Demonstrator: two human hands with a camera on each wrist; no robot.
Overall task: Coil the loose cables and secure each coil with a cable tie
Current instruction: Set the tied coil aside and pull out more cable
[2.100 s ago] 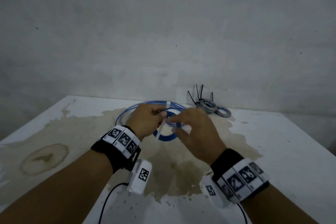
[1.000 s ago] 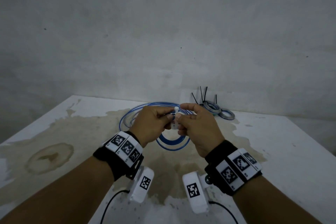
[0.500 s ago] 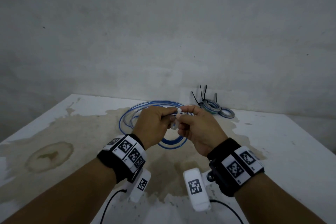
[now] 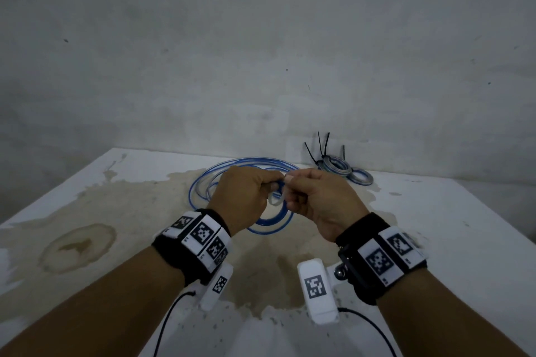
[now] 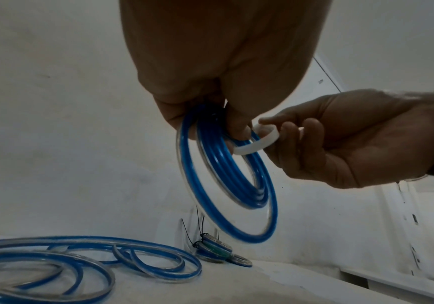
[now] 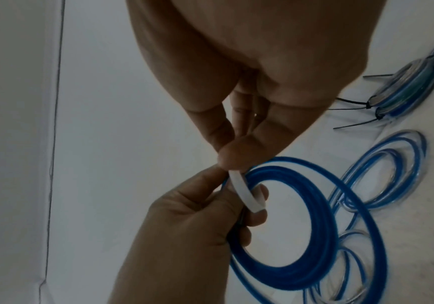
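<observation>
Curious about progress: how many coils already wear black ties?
2 seen: a larger tied coil by the wall, a smaller one beside it; more may be stacked.

No readable text or labels

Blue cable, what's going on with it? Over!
Left hand holds the blue coil up. Right hand pinches the white tie, looped round the coil, not pulled tight. More loose cable on the table. Nothing in the way.
</observation>
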